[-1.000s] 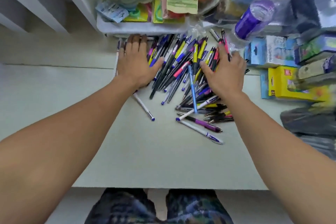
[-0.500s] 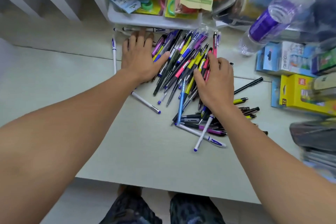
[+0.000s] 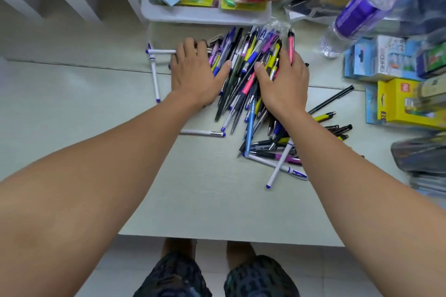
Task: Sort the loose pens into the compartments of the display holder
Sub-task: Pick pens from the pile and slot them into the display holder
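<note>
Pale green tabletop (image 3: 205,200): flat surface under both forearms, its near edge at six o'clock above the person's knees.
Pile of pens (image 3: 243,72): heaped just above centre, between the two hands; barrels in yellow, pink, purple, blue and black, most pointing toward twelve o'clock.
Left hand (image 3: 195,72): palm down on the nine o'clock flank of the pile, fingers laid fairly straight and close together, thumb stretched toward three o'clock and touching the pens; it presses rather than grips.
Right hand (image 3: 282,82): palm down on the three o'clock flank of the pile, thumb reaching toward nine o'clock; the fingers lie over the pens, and whether they curl round any cannot be told.
Pink pen (image 3: 291,46): stands up above the right hand's fingers, pointing to twelve o'clock.
White pens (image 3: 154,77): two off the pile at nine o'clock of the left hand, forming a corner; another white one lies below the left wrist.
Stray pens (image 3: 272,152): a loose scatter at five o'clock of the pile, partly under the right forearm.
Black pen (image 3: 333,99): alone at three o'clock of the right hand, slanted.
White tray (image 3: 205,15): at twelve o'clock, just beyond the pile, holding packaged goods.
Water bottle (image 3: 362,9): at two o'clock, purple label, tilted.
Boxes (image 3: 398,103): yellow and blue, stacked at three o'clock.
Display holder: cannot be made out.
</note>
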`<state>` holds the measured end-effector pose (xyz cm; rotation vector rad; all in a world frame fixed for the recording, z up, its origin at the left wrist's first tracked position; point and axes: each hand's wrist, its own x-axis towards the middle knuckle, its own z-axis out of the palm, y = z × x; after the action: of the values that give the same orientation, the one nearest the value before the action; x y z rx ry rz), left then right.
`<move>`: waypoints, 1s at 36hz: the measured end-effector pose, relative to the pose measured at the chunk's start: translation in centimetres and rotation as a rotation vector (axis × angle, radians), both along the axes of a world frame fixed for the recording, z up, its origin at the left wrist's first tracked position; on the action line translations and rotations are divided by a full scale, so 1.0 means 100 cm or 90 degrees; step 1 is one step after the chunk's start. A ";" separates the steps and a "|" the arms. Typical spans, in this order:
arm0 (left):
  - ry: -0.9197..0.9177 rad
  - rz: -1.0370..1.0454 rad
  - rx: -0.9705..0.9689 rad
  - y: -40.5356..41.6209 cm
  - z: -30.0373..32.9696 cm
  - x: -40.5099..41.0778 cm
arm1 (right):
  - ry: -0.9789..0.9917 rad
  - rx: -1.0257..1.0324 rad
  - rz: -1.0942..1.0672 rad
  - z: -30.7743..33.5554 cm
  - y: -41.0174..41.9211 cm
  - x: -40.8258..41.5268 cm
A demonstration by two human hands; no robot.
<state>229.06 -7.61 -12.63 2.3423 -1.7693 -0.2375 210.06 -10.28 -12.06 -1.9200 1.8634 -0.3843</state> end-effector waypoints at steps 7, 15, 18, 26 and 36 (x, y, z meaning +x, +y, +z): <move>0.088 -0.007 -0.008 0.031 0.005 -0.017 | 0.008 -0.041 0.026 -0.011 0.041 0.004; 0.112 -0.082 0.037 0.071 0.046 0.002 | 0.009 -0.079 -0.067 0.033 0.070 -0.019; 0.034 -0.044 0.040 0.101 0.058 0.008 | 0.070 -0.043 -0.217 0.040 0.113 -0.042; 0.084 0.069 0.196 0.166 0.022 -0.003 | 0.060 0.076 -0.308 0.000 0.206 -0.048; 0.123 0.002 0.115 0.142 0.014 -0.020 | -0.033 0.003 -0.228 -0.007 0.121 -0.017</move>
<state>227.04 6.62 -11.18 2.3474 -1.7144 -0.6251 208.32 1.87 -12.74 -1.5536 2.1700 -0.5340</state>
